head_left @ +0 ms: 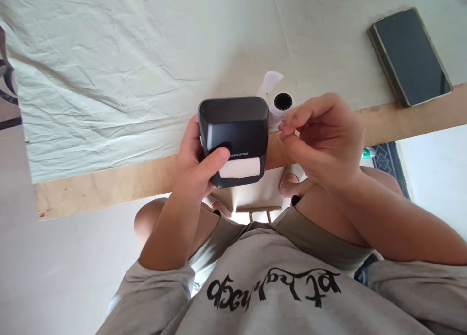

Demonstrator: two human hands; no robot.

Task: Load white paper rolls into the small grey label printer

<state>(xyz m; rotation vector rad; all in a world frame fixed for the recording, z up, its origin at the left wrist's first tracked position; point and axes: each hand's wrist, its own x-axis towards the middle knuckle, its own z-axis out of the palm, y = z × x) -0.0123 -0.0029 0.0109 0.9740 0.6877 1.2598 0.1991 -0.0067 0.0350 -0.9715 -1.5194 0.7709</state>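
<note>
My left hand (pixel 199 167) is wrapped round a black label printer (pixel 237 126) marked NIIMBOT, its thumb pressed on the top face. A strip of white label paper (pixel 240 168) shows at the end of the printer nearer to me. To the right of the printer, my right hand (pixel 324 140) is closed, thumb and fingertips pinched together; what they hold, if anything, is too small to make out. Just beyond those fingertips a white label roll (pixel 283 101) with a dark ridged core stands on the table, a loose paper end (pixel 273 78) curling away from it.
A pale wrinkled cloth (pixel 127 58) covers the table, whose bare wooden edge (pixel 109 189) runs along the near side. A smartphone (pixel 414 58) rests on a flat box-like thing at the right. Beneath the edge are my knees and a green-and-white object (pixel 368 153) on a dark patterned mat.
</note>
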